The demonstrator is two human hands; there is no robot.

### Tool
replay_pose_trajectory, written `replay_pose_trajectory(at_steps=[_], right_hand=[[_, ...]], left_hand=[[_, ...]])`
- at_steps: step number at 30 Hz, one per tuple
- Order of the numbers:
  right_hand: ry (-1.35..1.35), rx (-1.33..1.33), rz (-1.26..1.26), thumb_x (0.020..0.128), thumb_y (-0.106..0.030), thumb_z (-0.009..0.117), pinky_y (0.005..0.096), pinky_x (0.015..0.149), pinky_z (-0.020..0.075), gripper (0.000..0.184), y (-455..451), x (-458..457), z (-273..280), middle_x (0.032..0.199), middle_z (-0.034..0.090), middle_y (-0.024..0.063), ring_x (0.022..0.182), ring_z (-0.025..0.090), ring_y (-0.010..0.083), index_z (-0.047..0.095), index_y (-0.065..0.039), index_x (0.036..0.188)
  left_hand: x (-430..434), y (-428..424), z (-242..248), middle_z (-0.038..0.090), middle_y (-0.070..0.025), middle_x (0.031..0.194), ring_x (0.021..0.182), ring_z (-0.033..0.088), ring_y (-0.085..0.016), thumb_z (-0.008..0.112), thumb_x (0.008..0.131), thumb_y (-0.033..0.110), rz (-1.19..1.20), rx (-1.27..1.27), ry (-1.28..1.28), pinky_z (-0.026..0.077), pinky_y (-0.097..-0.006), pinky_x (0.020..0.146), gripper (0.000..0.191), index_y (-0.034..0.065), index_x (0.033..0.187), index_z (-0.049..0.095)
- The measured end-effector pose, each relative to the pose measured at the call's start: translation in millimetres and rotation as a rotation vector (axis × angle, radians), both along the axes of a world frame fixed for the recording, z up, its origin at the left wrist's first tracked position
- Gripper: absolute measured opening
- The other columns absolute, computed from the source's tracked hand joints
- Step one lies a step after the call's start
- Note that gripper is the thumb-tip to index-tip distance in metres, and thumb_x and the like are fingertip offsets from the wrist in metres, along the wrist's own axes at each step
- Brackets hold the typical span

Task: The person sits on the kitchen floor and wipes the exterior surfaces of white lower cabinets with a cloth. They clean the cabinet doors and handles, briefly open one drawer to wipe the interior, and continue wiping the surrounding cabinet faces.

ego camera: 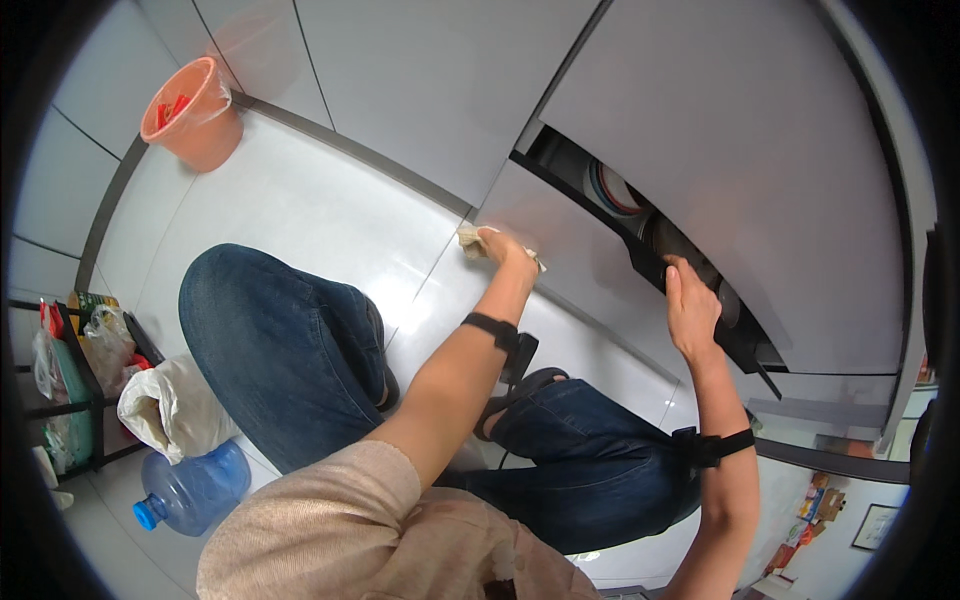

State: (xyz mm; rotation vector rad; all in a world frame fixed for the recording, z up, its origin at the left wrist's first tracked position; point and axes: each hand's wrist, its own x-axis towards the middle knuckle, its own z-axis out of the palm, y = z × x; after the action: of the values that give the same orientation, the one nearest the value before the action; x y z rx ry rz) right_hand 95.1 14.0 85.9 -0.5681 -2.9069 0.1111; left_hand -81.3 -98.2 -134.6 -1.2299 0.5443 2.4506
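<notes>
My left hand (pixel 508 249) grips a folded pale yellow cloth (pixel 472 241), low beside the bottom front of a light grey cabinet drawer (pixel 574 225). The drawer is pulled partway out. On its black top edge (pixel 585 196) my right hand (pixel 691 309) has hold, thumb outside and fingertips over the rim. Inside the gap stands a white bowl with blue and red rims (pixel 606 187). Other round dishes behind it are dim and partly hidden by the drawer front and my right hand.
An orange waste bin (pixel 214 139) with a plastic liner stands by the far cabinets. At left are a white sack (pixel 191 397), a blue water jug (pixel 191 487) lying on its side, and a black rack (pixel 94 390) with bags. My bent knees (pixel 247 322) flank my left arm.
</notes>
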Motion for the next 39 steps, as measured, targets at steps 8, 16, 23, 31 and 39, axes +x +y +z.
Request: replay_pose_trajectory(at_steps=[8,16,23,31,39], right_hand=[[-0.006,-0.003,-0.001,0.101,-0.034,0.035,0.0466,0.078,0.0473,0.038,-7,11,-3,0.102,0.066,0.0168,0.091,0.063,0.0381,0.060,-0.008,0.113],[-0.028,-0.002,-0.027,0.102,-0.035,0.033,0.0455,0.078,0.0471,0.039,-14,18,-6,0.097,0.067,0.0186,0.091,0.063,0.0383,0.061,-0.010,0.115],[-0.079,0.017,-0.067,0.102,-0.034,0.031,0.0461,0.077,0.0469,0.042,-14,17,-6,0.099,0.067,0.0201,0.090,0.063,0.0399,0.061,-0.009,0.117],[-0.039,0.007,-0.037,0.101,-0.033,0.031,0.0458,0.075,0.0478,0.042,-14,12,-7,0.099,0.067,0.0206,0.088,0.063,0.0408,0.062,-0.008,0.117],[-0.001,-0.024,0.028,0.099,-0.024,0.038,0.0457,0.081,0.0469,0.033,-13,15,-4,0.103,0.065,0.0214,0.095,0.061,0.0407,0.060,-0.004,0.114]], left_hand=[[58,-8,130,0.014,-0.0178,0.157,0.144,0.016,-0.032,0.025,0.103,0.049,-0.049,-0.606,0.558,0.012,-0.0407,0.117,0.071,-0.0016,0.150,0.012],[82,-18,184,-0.009,-0.0216,0.158,0.145,-0.011,-0.037,0.021,0.103,0.045,-0.110,-0.729,0.784,-0.002,-0.0454,0.118,0.070,-0.0009,0.151,-0.002],[61,7,97,-0.007,-0.0134,0.160,0.148,-0.003,-0.026,0.022,0.102,0.053,0.002,-0.540,0.328,0.002,-0.0353,0.119,0.075,0.0047,0.152,-0.005],[76,33,-25,0.012,-0.0022,0.159,0.144,0.021,-0.024,0.022,0.100,0.055,-0.103,0.052,-0.110,0.019,-0.0392,0.116,0.068,0.0192,0.154,0.003],[128,48,20,0.045,-0.0130,0.141,0.127,0.045,-0.033,0.024,0.100,0.038,-0.063,0.453,-0.295,0.037,-0.0511,0.105,0.052,0.0058,0.139,0.039]])
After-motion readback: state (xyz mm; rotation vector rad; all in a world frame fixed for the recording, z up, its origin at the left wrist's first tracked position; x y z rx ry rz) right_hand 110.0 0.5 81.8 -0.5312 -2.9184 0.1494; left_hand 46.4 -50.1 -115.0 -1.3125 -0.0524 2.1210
